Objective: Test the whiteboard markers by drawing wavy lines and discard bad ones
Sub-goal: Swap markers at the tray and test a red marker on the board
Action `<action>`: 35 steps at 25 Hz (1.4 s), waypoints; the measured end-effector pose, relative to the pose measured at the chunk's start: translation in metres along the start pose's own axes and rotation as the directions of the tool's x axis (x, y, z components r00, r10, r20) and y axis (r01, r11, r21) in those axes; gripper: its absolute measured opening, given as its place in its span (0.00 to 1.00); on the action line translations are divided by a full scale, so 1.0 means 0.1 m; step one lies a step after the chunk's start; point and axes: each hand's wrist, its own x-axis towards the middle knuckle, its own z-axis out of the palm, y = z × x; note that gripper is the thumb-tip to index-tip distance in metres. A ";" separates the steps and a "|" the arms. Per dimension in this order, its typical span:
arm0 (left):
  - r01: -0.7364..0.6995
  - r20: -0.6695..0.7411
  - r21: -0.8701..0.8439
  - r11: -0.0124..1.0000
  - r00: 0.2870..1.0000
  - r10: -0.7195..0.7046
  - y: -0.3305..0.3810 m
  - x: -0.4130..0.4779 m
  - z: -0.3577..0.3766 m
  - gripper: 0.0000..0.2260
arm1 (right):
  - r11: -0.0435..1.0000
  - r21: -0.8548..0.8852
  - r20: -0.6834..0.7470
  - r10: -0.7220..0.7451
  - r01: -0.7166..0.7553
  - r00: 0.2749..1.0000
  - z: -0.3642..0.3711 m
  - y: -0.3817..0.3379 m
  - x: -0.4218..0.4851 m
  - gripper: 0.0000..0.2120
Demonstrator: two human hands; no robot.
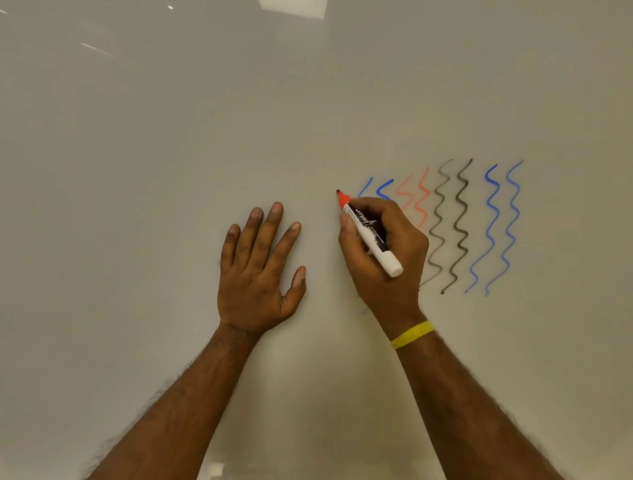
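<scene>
My right hand grips a white marker with a red collar; its dark tip touches the whiteboard just left of the drawn lines. Flat on the board to the left, fingers spread, rests my left hand. Several wavy lines stand in a row to the right: two blue lines farthest right, two black lines, two red lines and two more blue lines, these last partly hidden by my right hand.
A yellow band circles my right wrist. The glossy board fills the whole view, and a ceiling light's reflection shows at the top edge.
</scene>
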 end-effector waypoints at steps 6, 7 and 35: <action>0.005 -0.004 -0.013 1.000 1.000 -0.005 0.01 -0.02 0.01 0.27 | 0.998 -0.059 0.074 0.038 -0.034 0.997 -0.06 0.13 -0.42 0.07; 0.004 -0.006 -0.011 1.000 1.000 -0.004 0.01 -0.02 0.01 0.27 | 0.997 -0.069 0.095 0.048 -0.042 0.994 -0.07 0.14 -0.52 0.08; 0.163 0.204 -0.067 0.984 0.968 -0.146 0.40 -0.45 -0.16 0.30 | 0.656 0.359 0.223 0.631 -0.664 0.743 -0.59 0.17 -1.67 0.05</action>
